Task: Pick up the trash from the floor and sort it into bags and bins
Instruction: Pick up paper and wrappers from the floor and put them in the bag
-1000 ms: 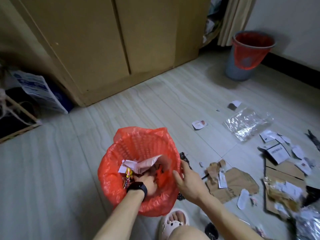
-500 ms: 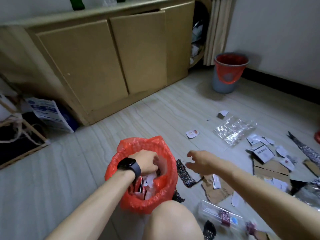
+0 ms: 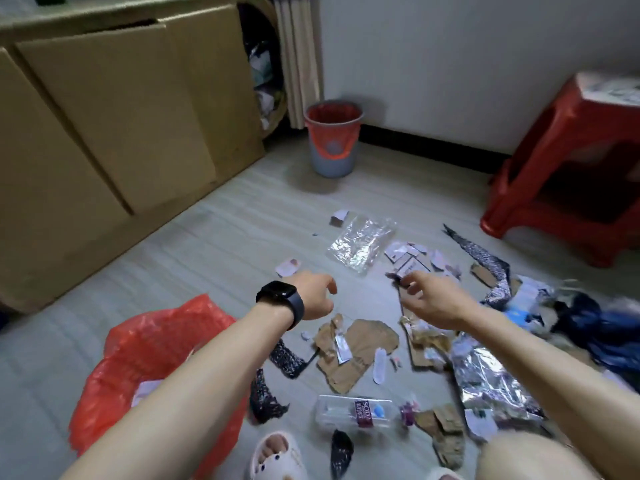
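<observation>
Trash lies scattered on the floor: white paper scraps, a clear plastic sheet, torn cardboard, a plastic bottle and a crumpled silver foil bag. A red plastic bag holding some paper sits open at the lower left. My left hand, with a black watch on the wrist, hovers empty with loosely curled fingers near a small paper piece. My right hand stretches out over the floor, its fingertips at the edge of the paper scraps, holding nothing that I can see.
A grey bin with a red liner stands by the far wall. A red plastic stool is at the right. Wooden cabinets line the left. Black patterned strips and a dark blue bag lie at the right.
My left hand came out of the red bag and both hands moved forward over the scattered trash. The view lifted toward the far wall.
</observation>
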A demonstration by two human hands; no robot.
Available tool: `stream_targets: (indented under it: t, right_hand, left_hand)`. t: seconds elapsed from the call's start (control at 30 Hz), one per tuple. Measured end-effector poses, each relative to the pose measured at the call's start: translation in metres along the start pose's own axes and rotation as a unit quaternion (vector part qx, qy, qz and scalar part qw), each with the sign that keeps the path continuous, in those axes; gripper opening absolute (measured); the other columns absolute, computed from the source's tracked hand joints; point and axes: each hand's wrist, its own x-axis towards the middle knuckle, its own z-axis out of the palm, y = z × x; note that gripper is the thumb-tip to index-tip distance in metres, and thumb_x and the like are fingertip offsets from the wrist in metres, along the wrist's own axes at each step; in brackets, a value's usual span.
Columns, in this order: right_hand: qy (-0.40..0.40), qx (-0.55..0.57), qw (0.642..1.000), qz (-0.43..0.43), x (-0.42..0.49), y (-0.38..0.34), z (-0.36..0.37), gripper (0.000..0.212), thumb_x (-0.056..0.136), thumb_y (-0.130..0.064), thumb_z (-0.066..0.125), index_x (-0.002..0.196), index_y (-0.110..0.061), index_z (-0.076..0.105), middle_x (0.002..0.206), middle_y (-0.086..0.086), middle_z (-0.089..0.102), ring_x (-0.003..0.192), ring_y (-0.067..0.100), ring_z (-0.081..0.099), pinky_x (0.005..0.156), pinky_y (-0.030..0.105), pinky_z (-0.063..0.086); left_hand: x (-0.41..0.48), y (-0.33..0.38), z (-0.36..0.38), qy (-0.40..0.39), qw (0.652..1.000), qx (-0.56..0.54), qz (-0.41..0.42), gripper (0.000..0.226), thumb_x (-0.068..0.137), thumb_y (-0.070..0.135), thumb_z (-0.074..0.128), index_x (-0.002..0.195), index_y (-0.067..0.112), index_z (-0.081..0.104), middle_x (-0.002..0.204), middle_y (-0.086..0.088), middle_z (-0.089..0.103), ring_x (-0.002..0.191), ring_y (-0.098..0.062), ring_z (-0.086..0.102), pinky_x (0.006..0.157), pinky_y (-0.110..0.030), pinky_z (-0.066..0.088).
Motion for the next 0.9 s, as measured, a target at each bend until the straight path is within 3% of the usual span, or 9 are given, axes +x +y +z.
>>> stream_targets:
  t: [0.23, 0.37, 0.5, 0.6, 0.7, 0.8, 0.9]
  right_hand:
    - [-0.105, 0.052, 0.989, 0.092, 0.004, 0.084, 0.106, 0.052, 0.087, -0.044, 0.060, 0.130, -0.016, 0.055, 0.130, 0.007, 0.063, 0.118, 0.025, 0.059, 0.098, 0.036, 0.048]
    - [-0.142, 0.072, 0.978, 0.135, 0.020, 0.102, 0.168, 0.063, 0.089, -0.047, 0.059, 0.142, -0.018, 0.043, 0.145, 0.006, 0.051, 0.125, 0.025, 0.054, 0.101, 0.039, 0.047]
    - [-0.127, 0.078, 0.977, 0.151, 0.041, 0.105, 0.210, 0.058, 0.089, -0.046, 0.058, 0.138, -0.019, 0.040, 0.144, 0.010, 0.043, 0.122, 0.032, 0.053, 0.093, 0.041, 0.048]
    - [-0.096, 0.098, 0.979, 0.151, 0.055, 0.101, 0.234, 0.061, 0.086, -0.054, 0.061, 0.136, -0.024, 0.041, 0.141, 0.009, 0.039, 0.122, 0.033, 0.051, 0.094, 0.042, 0.049]
    - [-0.064, 0.100, 0.982, 0.144, 0.062, 0.098, 0.253, 0.057, 0.085, -0.055, 0.064, 0.130, -0.026, 0.043, 0.134, 0.006, 0.037, 0.120, 0.029, 0.047, 0.090, 0.041, 0.050]
    - [-0.043, 0.102, 0.985, 0.135, 0.065, 0.097, 0.266, 0.045, 0.090, -0.043, 0.064, 0.125, -0.022, 0.046, 0.126, 0.006, 0.043, 0.112, 0.027, 0.051, 0.084, 0.036, 0.050]
    - [-0.041, 0.129, 0.981, 0.137, 0.069, 0.098, 0.269, 0.043, 0.093, -0.031, 0.063, 0.130, -0.018, 0.045, 0.120, 0.008, 0.051, 0.107, 0.027, 0.054, 0.082, 0.033, 0.044]
  left_hand:
    - [0.048, 0.014, 0.141, -0.121, 0.992, -0.024, -0.008, 0.037, 0.091, 0.022, 0.051, 0.127, 0.021, 0.057, 0.133, -0.008, 0.056, 0.116, -0.030, 0.057, 0.094, -0.034, 0.047]
    - [0.073, 0.010, 0.198, -0.139, 0.989, -0.011, -0.038, 0.046, 0.088, 0.024, 0.049, 0.134, 0.027, 0.049, 0.136, -0.008, 0.051, 0.114, -0.032, 0.058, 0.091, -0.042, 0.051]
    - [0.099, 0.005, 0.225, -0.122, 0.991, 0.010, -0.055, 0.045, 0.093, 0.029, 0.050, 0.136, 0.022, 0.041, 0.139, -0.010, 0.042, 0.110, -0.036, 0.058, 0.085, -0.044, 0.051]
    - [0.114, -0.003, 0.244, -0.090, 0.994, 0.022, -0.061, 0.052, 0.094, 0.031, 0.051, 0.141, 0.020, 0.035, 0.137, -0.009, 0.047, 0.115, -0.030, 0.054, 0.082, -0.043, 0.053]
    - [0.121, -0.007, 0.255, -0.069, 0.993, 0.076, -0.050, 0.050, 0.097, 0.043, 0.048, 0.142, 0.021, 0.040, 0.135, -0.004, 0.053, 0.117, -0.026, 0.051, 0.080, -0.038, 0.051]
    - [0.121, -0.003, 0.252, -0.048, 0.991, 0.125, -0.028, 0.030, 0.101, 0.032, 0.038, 0.125, 0.024, 0.055, 0.123, -0.008, 0.060, 0.108, -0.028, 0.056, 0.068, -0.036, 0.045]
    - [0.122, -0.009, 0.237, -0.009, 0.993, 0.117, 0.013, 0.018, 0.096, 0.027, 0.052, 0.104, 0.025, 0.067, 0.104, -0.002, 0.069, 0.098, -0.025, 0.061, 0.062, -0.033, 0.042]
